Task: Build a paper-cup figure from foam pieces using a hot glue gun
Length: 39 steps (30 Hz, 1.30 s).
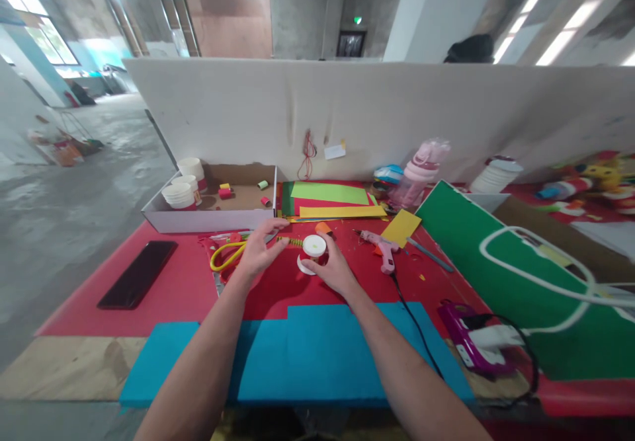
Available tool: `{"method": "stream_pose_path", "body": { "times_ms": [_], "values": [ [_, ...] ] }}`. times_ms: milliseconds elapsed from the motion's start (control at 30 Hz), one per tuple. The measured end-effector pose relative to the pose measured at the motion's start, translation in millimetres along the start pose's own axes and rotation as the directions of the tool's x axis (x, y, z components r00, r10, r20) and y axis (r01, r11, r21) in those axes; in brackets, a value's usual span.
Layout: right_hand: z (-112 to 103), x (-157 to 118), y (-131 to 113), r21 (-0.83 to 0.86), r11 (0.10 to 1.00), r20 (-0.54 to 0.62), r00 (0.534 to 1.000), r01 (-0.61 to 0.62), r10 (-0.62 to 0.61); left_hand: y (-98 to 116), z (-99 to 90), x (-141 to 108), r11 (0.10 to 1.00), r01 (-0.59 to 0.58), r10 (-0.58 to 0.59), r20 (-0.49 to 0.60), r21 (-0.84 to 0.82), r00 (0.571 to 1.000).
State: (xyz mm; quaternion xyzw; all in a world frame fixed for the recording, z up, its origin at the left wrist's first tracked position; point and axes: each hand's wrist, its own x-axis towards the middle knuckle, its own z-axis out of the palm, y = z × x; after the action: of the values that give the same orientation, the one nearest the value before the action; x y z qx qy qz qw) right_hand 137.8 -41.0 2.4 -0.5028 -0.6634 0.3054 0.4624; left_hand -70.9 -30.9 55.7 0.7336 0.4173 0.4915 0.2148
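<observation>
A small paper cup (314,246) with a white round top stands on the red table covering, a white disc at its base. My right hand (331,264) wraps round its right side, thumb at the front. My left hand (262,249) is left of the cup, thumb and fingers apart, beside a green and yellow coiled strip (296,242) that reaches toward the cup. Whether the left thumb touches the strip's end is hard to tell. An orange roll (325,228) lies just behind the cup. Yellow-handled scissors (221,256) lie left of my left hand.
A pink glue gun (381,246) lies right of my right hand, its cord running forward near a purple power strip (471,345). A box (213,221) holds cups and small rolls at back left. A phone (139,274) lies at left; a green board (506,282) stands right.
</observation>
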Motion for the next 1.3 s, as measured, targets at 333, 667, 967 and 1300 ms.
{"method": "stream_pose_path", "body": {
  "times_ms": [333,667,967,1300],
  "values": [
    [-17,-4,-15,-0.013,0.976,-0.366,0.907,0.220,-0.209,-17,-36.5,98,0.655,-0.231,0.062,0.254,0.719,0.965],
    [-13,-1,-8,-0.147,0.950,-0.303,0.901,0.276,-0.309,-42,33.3,154,0.363,-0.505,-0.326,0.614,0.783,0.719],
    [-14,-1,-14,-0.103,0.957,-0.301,0.909,0.270,-0.288,-33,19.9,160,0.395,-0.472,-0.276,0.592,0.788,0.757],
    [-15,-1,-7,-0.077,0.968,-0.361,0.899,0.238,-0.250,-17,-1.4,140,0.503,-0.429,-0.196,0.583,0.750,0.789]
  ]
}}
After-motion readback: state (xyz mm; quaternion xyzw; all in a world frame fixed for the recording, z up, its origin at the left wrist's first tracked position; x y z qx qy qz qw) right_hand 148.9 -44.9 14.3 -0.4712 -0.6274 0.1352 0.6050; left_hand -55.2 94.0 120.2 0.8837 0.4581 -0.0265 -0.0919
